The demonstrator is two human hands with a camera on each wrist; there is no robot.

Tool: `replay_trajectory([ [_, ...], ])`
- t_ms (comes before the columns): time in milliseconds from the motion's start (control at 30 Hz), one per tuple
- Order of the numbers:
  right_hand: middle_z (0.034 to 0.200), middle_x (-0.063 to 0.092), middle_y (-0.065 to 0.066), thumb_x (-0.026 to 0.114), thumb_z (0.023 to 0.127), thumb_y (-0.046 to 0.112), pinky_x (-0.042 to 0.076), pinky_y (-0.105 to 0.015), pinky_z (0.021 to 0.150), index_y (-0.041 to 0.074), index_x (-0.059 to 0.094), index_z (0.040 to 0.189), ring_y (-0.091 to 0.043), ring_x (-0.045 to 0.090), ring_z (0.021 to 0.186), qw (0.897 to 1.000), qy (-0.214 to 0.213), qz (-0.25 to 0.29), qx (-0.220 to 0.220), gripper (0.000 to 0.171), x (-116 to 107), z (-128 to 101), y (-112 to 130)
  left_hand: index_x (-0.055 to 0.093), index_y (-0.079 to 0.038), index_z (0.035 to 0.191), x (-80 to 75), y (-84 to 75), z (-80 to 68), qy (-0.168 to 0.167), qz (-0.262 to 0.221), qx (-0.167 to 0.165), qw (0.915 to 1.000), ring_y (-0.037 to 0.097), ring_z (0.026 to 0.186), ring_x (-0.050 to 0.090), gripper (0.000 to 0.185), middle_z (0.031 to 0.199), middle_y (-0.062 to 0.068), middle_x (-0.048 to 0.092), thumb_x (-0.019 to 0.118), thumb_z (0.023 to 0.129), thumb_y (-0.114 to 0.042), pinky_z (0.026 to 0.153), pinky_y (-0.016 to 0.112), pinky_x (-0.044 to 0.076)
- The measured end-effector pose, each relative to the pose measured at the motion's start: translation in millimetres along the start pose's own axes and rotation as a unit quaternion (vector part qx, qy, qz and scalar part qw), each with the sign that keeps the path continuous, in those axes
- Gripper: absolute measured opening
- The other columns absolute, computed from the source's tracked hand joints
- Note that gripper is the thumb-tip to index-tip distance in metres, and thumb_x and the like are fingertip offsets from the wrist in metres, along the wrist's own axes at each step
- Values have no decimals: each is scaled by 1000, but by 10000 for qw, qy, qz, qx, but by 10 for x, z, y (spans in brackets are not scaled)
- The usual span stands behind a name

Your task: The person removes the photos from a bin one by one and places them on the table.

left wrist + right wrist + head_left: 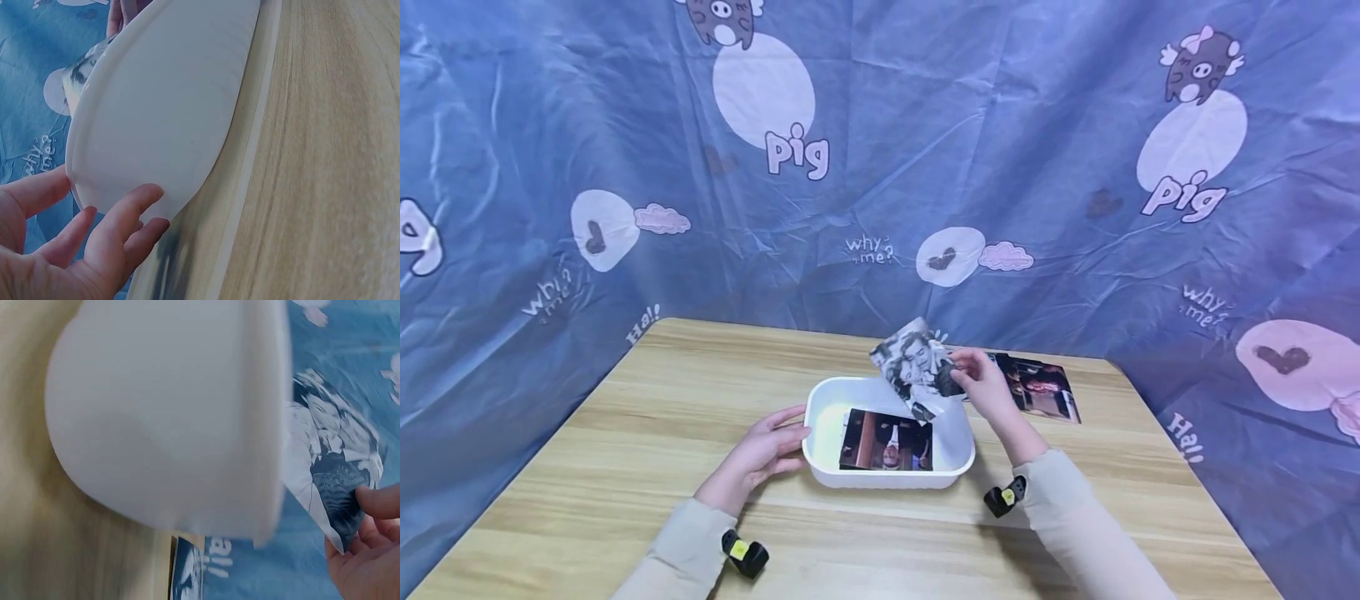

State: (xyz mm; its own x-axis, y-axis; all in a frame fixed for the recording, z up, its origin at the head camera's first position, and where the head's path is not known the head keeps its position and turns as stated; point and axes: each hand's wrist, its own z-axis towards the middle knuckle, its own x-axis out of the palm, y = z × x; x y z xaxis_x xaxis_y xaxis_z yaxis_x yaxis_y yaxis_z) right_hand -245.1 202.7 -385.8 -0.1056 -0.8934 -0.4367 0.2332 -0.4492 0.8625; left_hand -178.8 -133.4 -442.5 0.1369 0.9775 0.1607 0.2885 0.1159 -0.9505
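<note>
A white tray sits mid-table with a colour photo lying flat inside. My right hand pinches a black-and-white photo by its edge and holds it tilted above the tray's far side. The right wrist view shows that photo between thumb and fingers beside the tray's outer wall. My left hand rests against the tray's left wall with straight fingers touching the white side.
More colour photos lie on the wooden table behind and right of the tray. A blue cartoon-printed cloth hangs round the table on three sides. Bare wood lies to the left and front.
</note>
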Motion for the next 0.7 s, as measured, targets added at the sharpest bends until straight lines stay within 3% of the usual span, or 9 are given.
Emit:
replay_trajectory([
  [267,79,54,19,56,93,-4,43,-6,71,-7,48,119,7,49,78,9878,-632,1113,890,27,-400,47,-83,36,-3,146,9,-12,0,-96,-66,-55,9999,37,117,60,61,143,31,41,62,91,-8,88,44,59],
  [367,78,55,20,54,94,-1,41,-7,67,-3,47,118,7,48,76,9792,-828,1405,1208,25,-516,37,-143,35,-2,146,-3,-13,5,-83,-75,-47,9999,36,116,61,61,144,32,40,61,92,-8,87,44,59],
  [500,81,55,18,52,96,3,37,-11,51,3,47,118,4,45,66,9684,-885,1629,1667,23,-617,-7,-286,35,-2,146,-15,-15,7,-126,-96,-79,9998,34,113,63,61,145,32,39,61,92,-8,86,43,60],
  [700,73,54,21,49,97,2,40,-8,56,10,51,106,7,46,63,9506,-694,2334,1925,13,-753,-163,-559,35,-2,147,-1,-9,13,-88,-109,-91,9999,29,108,66,62,145,32,40,62,91,-9,85,42,60],
])
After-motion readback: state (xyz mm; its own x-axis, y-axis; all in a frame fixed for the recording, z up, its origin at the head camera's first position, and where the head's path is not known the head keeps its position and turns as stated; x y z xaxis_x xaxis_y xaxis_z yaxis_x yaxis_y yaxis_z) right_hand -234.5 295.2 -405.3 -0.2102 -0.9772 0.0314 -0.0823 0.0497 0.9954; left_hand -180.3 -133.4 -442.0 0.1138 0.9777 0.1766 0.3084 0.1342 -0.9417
